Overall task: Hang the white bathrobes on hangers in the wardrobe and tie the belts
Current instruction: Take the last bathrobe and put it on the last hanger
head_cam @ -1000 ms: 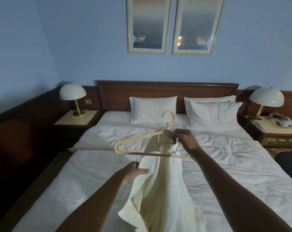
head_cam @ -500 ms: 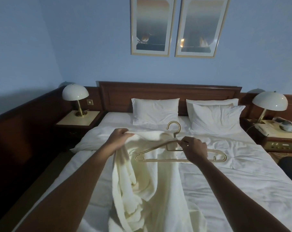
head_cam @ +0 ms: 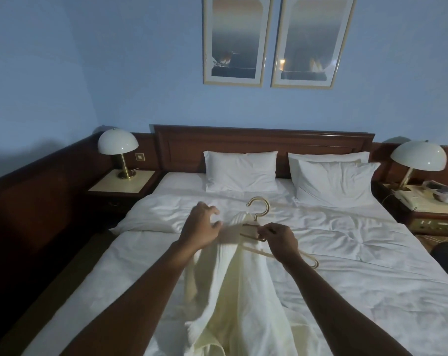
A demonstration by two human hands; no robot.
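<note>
- A cream hanger (head_cam: 259, 222) is held at its neck, just below centre of the frame, pinched by the right hand (head_cam: 279, 238).
- The left hand (head_cam: 201, 228) is raised beside it, fingers (head_cam: 212, 210) spread wide and loosely curled, nothing held.
- A white bathrobe (head_cam: 233, 291) is draped over the hanger's left arm and trails toward the bottom of the frame over the bed (head_cam: 346, 253).
- 2 pillows (head_cam: 240, 170) are set against the headboard (head_cam: 264, 140).
</note>
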